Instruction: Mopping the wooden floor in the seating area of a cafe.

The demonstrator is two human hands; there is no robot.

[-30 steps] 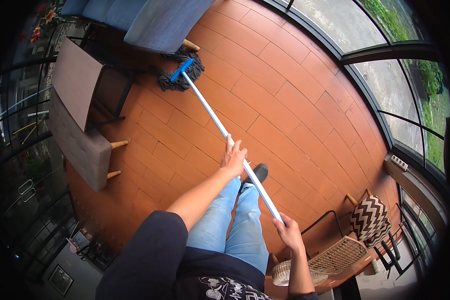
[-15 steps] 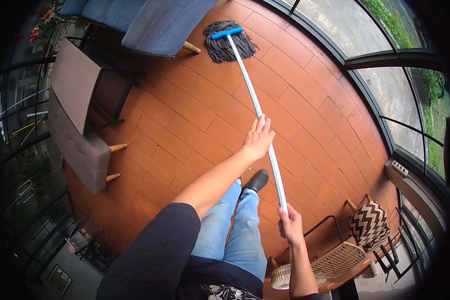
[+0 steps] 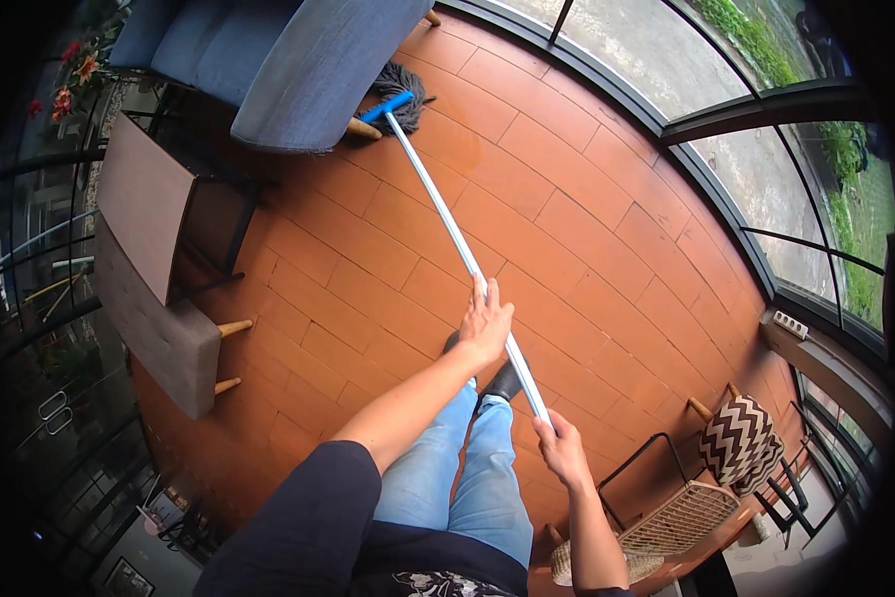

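A mop (image 3: 432,199) with a pale handle, a blue clamp and a dark grey string head slants across the tiled floor. Its head lies against the wooden leg of the blue sofa (image 3: 293,80), partly hidden by the sofa's arm. My left hand (image 3: 486,323) is closed round the middle of the handle, fingers pointing away from me. Near the handle's end, my right hand (image 3: 564,448) grips it with the thumb along the top. My shoes stand just behind the handle, to its left.
Orange-brown tiles (image 3: 577,289) cover the floor. A table (image 3: 144,199) and a grey padded bench (image 3: 159,313) stand at left. Black-framed windows (image 3: 656,129) run along the right. At lower right are a zigzag-patterned stool (image 3: 738,443) and a woven rattan seat (image 3: 681,522).
The mop head has moved left and nearer, from open floor to the sofa leg. Both hands have shifted left and toward me, still on the handle.
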